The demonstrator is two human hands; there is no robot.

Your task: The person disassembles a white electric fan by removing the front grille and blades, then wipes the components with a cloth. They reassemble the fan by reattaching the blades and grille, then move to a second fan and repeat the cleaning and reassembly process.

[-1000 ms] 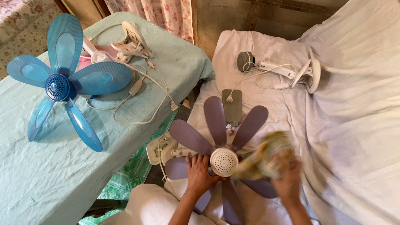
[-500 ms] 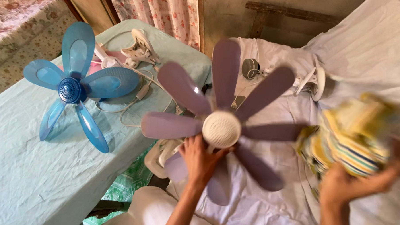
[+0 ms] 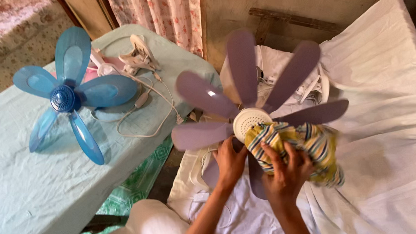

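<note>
A purple fan (image 3: 246,81) with several blades and a white hub is held up over the white-sheeted bed (image 3: 383,104). My left hand (image 3: 230,160) grips it from below, at the lower blades. My right hand (image 3: 286,173) presses a yellow striped cloth (image 3: 304,143) against the hub and the lower right blades. The cloth hides part of the hub.
A blue fan (image 3: 63,98) lies on a table under a pale green sheet (image 3: 39,185) at the left, with white clip parts (image 3: 136,57) and a white cable (image 3: 146,101) beside it. A flowered curtain (image 3: 161,14) hangs behind. Green patterned floor (image 3: 139,181) shows between table and bed.
The purple fan has been lifted off the bed toward the camera. My right hand swung the striped cloth out to the right, then brought it back onto the hub.
</note>
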